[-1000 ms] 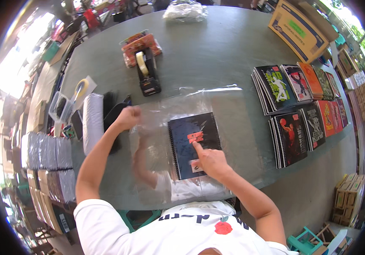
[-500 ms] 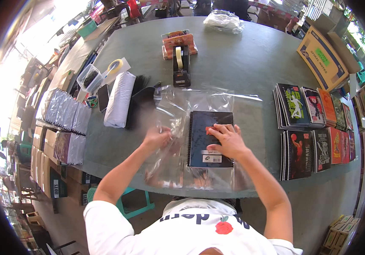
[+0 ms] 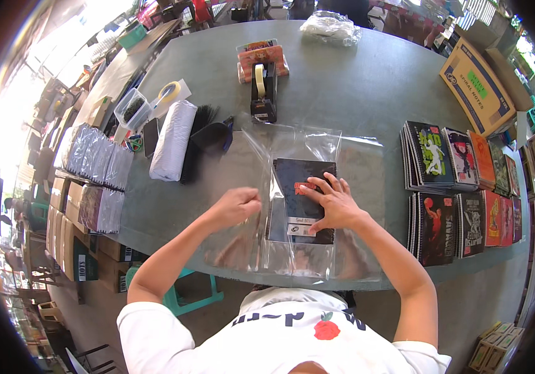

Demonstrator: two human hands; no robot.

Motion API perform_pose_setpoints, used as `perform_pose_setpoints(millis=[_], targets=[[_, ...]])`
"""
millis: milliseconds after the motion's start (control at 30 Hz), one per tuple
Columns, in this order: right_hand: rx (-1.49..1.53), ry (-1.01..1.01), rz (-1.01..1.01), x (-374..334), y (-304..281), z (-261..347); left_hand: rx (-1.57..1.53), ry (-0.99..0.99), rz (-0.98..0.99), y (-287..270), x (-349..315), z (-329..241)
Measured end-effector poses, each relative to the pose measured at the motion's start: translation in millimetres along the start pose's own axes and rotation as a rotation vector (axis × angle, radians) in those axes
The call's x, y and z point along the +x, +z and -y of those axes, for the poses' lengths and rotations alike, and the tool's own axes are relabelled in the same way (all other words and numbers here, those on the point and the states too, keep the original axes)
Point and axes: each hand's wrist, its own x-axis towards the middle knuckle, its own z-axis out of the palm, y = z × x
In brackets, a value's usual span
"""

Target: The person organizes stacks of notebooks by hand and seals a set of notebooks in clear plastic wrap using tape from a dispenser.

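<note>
A dark spiral notebook (image 3: 287, 209) with a pale label near its lower edge lies before me on sheets of clear plastic film (image 3: 367, 162). My right hand (image 3: 340, 207) rests flat on the notebook's right half, fingers spread and open. Just left of the notebook, my left hand (image 3: 241, 206) is closed in a pinch on the film's left part, which rises toward the notebook's spine. The fingertips of that hand are partly hidden by the fist.
Beyond the film stands a black tape dispenser (image 3: 263, 111). A white plastic roll (image 3: 174, 140) and a dark brush with dustpan (image 3: 208, 143) lie left. Stacked notebooks (image 3: 432, 230) line the right, below a cardboard box (image 3: 478, 87). Wrapped notebooks (image 3: 96, 156) are stacked far left.
The film's left part has been drawn up toward the notebook by my left hand, which moved slightly right. The notebook has shifted a little left, with my right hand still on it.
</note>
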Motion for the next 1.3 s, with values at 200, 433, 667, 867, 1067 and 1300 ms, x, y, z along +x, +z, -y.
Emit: perform_pose_setpoints(millis=[200,433,667,867,1067,1300], targets=[[0.094,0.013,0.0,-3,5,-5,0.09,0.321,-0.12,36,32,-49],[0.078,0.068,0.086,0,-11,5,0.36,0.18,-0.499,26,64,-59],[0.115,0.099,0.042,-3,0,-4,0.059,0.019,-0.456,-10,18,21],[0.136,0.055,0.052,-2,1,-1,-0.107,-0.173,-0.517,-34,12,97],[0.111,0.069,0.027,-2,3,-4,0.662,0.542,-0.552,35,-16,52],[0.127,0.066,-0.022,-10,0,-4,0.603,0.679,-0.757,61,-49,13]])
